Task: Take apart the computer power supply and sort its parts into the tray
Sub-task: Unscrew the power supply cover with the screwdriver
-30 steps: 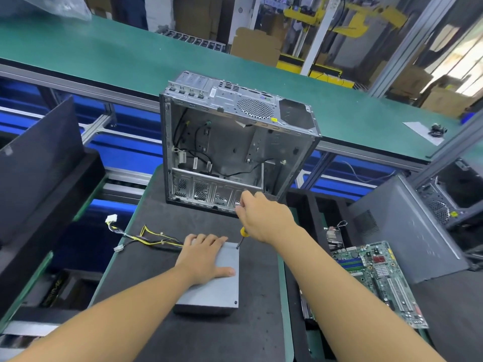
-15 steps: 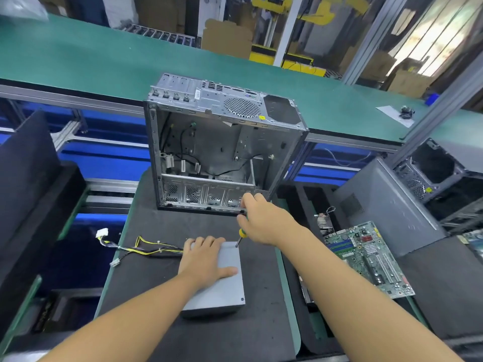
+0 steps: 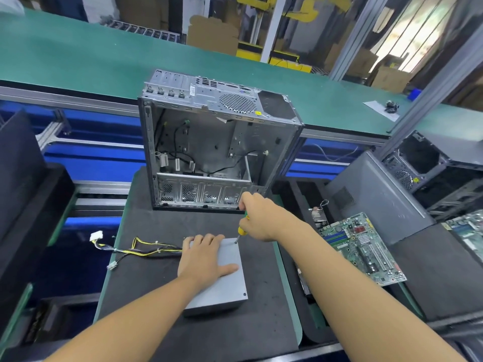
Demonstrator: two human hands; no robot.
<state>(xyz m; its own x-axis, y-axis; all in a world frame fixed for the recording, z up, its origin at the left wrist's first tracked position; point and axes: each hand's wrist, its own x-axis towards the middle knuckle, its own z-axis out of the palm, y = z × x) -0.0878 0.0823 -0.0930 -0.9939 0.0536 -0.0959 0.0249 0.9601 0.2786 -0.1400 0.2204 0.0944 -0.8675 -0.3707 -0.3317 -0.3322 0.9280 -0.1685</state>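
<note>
L hand [image 3: 206, 257] flat on PSU [image 3: 227, 286], hiding its top; R hand [image 3: 257, 218] grips screwdriver [image 3: 242, 230], handle mostly hidden.

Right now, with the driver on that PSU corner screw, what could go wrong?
1. The right hand holds the screwdriver tip on the far corner of the power supply, close to the left hand; a slip could jab its fingers.
2. Only that flat hand steadies the box, so it may twist under torque.
</note>
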